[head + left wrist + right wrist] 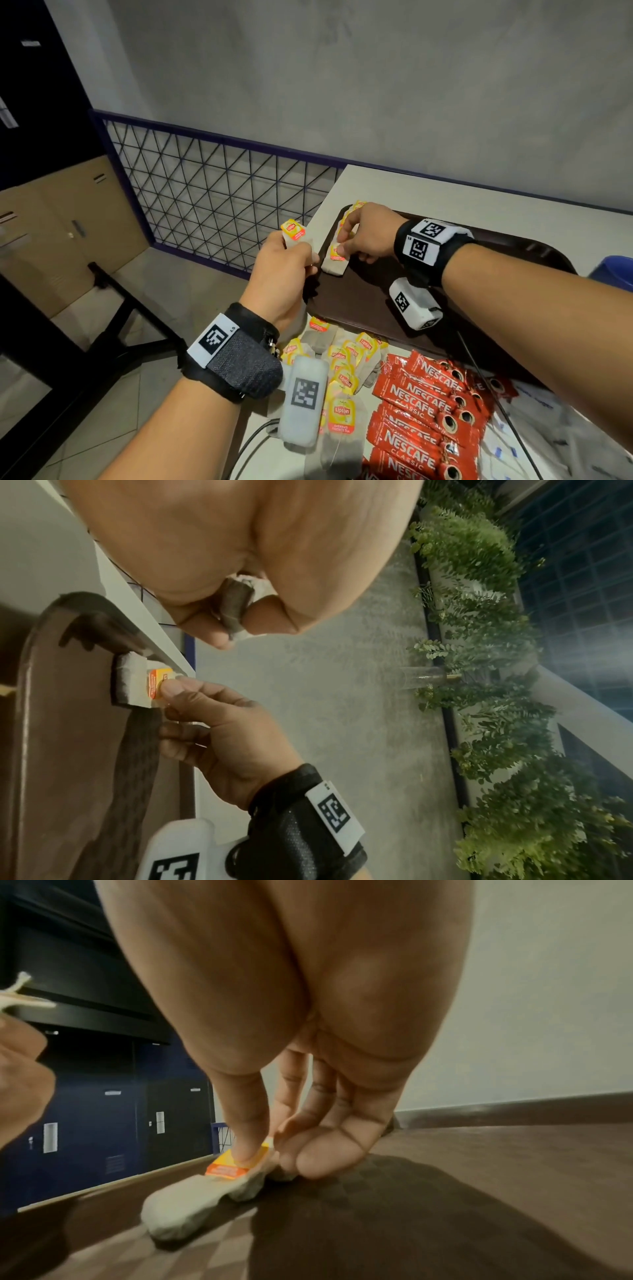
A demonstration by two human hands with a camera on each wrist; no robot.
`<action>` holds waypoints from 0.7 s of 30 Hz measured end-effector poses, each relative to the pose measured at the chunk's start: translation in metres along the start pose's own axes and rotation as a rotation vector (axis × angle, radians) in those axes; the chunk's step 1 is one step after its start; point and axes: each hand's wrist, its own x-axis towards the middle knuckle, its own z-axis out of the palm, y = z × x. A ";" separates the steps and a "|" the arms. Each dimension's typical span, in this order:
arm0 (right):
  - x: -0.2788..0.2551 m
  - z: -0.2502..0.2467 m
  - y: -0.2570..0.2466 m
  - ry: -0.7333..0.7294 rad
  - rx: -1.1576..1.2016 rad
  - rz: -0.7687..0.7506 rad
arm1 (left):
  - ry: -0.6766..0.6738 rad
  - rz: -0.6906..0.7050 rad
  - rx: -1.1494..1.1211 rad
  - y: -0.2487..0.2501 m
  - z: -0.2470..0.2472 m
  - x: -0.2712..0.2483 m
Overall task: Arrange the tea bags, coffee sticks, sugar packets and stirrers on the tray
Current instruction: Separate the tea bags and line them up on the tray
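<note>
My right hand point(368, 234) is pinching a tea bag point(335, 262) on the tray point(356, 301); my left hand point(286, 270) is gripping another bag point(297, 236).

We hold both forearms stretched forward, each wrist strapped with a black band. Our left hand point(286, 265) is raised with its fingers point(219, 631) curled in a pinch on a tea bag point(297, 238). Our right hand point(368, 234) is turned palm down, thumb and fingers point(245, 1145) pressing another tea bag point(192, 1202) below it.
</note>
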 end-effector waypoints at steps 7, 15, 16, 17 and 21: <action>-0.026 -0.030 -0.005 0.172 0.124 -0.067 | -0.098 0.011 -0.045 0.000 -0.001 0.000; -0.108 -0.033 -0.001 0.147 0.532 -0.152 | -0.381 0.004 -0.077 0.001 0.003 -0.013; -0.114 -0.029 0.001 0.152 0.536 -0.157 | -0.412 0.001 -0.065 0.002 0.003 -0.014; -0.120 -0.025 0.003 0.165 0.516 -0.167 | -0.443 -0.003 -0.046 0.001 0.004 -0.016; -0.135 -0.013 0.011 0.235 0.472 -0.205 | -0.535 -0.001 0.026 0.001 0.005 -0.022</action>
